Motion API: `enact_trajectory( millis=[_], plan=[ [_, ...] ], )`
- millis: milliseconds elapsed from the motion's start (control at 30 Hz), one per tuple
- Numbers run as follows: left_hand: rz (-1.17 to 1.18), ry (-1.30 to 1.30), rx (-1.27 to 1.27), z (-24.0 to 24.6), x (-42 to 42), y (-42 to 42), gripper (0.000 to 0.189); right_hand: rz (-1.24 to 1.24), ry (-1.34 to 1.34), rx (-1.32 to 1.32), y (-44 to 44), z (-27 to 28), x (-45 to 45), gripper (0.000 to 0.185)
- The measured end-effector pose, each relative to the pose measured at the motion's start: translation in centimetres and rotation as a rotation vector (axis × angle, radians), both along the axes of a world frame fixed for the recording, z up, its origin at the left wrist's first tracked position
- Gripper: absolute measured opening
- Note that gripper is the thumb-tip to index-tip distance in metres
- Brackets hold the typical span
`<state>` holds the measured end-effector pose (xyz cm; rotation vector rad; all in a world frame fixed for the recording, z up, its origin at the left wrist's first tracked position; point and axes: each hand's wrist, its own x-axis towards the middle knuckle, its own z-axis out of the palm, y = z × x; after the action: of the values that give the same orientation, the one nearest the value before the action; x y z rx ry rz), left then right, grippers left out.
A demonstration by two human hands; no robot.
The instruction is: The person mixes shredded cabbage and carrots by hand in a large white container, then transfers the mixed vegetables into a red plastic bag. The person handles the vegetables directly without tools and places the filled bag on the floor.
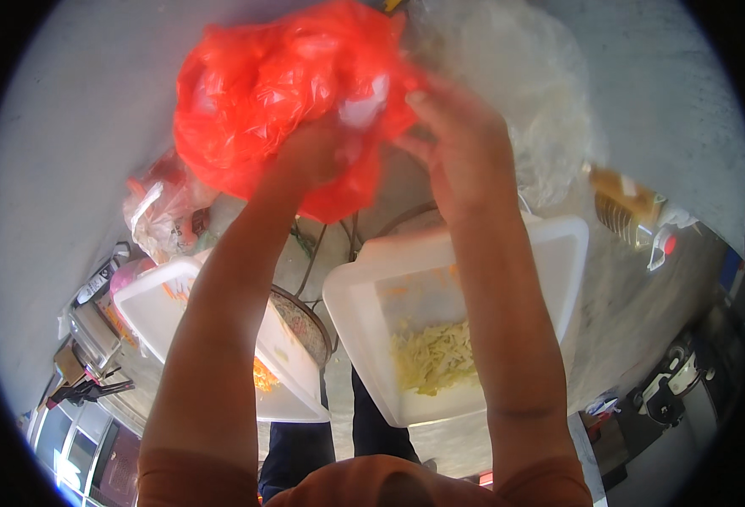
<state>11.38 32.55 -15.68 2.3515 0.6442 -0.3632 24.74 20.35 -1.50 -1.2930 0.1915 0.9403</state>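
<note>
A crinkled red plastic bag [258,95] with whitish contents showing through fills the upper middle of the view. My left hand [315,149] is at its opening, partly covered by red film, and its fingers are hidden. At the bag's right edge, my right hand [467,139] pinches the film between thumb and fingers, blurred by motion. Below my right forearm sits a white plastic tub [353,298] with pale green shredded vegetable [435,355] on its bottom. Another white tub [150,304], tilted and partly behind my left arm, holds orange shreds [263,375].
A large clear plastic bag [550,120] lies beyond my right hand. To the left is a knotted whitish plastic bag [163,215]. A round stool seat [302,323] with metal legs shows between the tubs. A jug with a red cap [667,244] stands at the right.
</note>
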Motion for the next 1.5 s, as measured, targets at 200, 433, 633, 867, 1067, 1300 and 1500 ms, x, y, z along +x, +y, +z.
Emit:
enact_trajectory(
  millis=[200, 433, 633, 867, 1067, 1300, 1500],
  plan=[
    [-0.143, 0.321, 0.158, 1.1, -1.1, -1.2, 0.029, -0.016, -0.064, 0.001, 0.2, -0.2, -0.2, 0.032],
    [0.194, -0.185, -0.268, 8.9, -4.4, -0.2, 0.012, 0.051, -0.1, -0.043, -0.2, -1.5, 0.4, 0.028],
    [0.899, -0.312, -0.809, 14.0, -5.2, 3.2, 0.011, -0.045, -0.188, -0.147, 0.6, -1.6, -0.2, 0.03],
    [1.282, -0.637, -0.903, 15.8, -6.1, 4.3, 0.009, -0.033, -0.641, -0.277, 0.6, -1.6, -0.8, 0.031],
    [0.855, -0.341, -0.432, 15.9, -7.0, 2.8, 0.017, 0.563, -0.904, -0.381, 0.5, -1.1, -2.5, 0.038],
    [-0.321, -0.166, 0.303, 10.7, -4.2, -5.4, 0.048, 0.919, -1.11, -0.516, 0.7, -4.0, 0.0, 0.059],
    [-0.062, 0.161, 0.292, 0.4, -4.4, -0.3, 0.029, 0.924, -1.166, -0.62, 0.2, -3.9, 1.3, 0.054]
  ],
)
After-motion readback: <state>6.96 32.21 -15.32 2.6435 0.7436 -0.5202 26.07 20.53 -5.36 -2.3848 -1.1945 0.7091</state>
